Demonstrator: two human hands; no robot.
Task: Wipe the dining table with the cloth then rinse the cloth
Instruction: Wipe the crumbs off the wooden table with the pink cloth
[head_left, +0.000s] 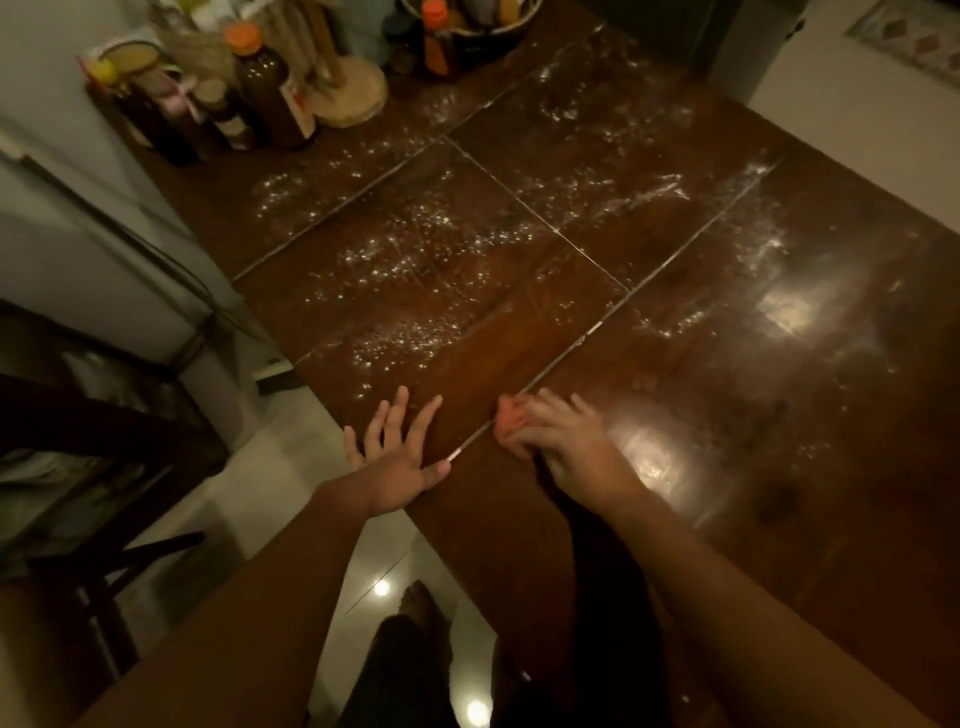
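the left hand (400, 452) is at the near edge of the table (779, 467), with its fingers straight, spread and holding nothing. the right hand (566, 441) is curled round a bunched pink cloth (511, 418). the cloth rests on the table top just right of the left hand, beside a seam between panels. white specks (395, 260) cover the middle and far panels. at the far left corner, a bottle with an orange cap (260, 78) holds dark contents. a second orange-capped bottle (436, 36) stands against a bowl (488, 28) holding more containers. a round wooden stand (353, 93) sits between the two bottles. all labels are too blurred to read.
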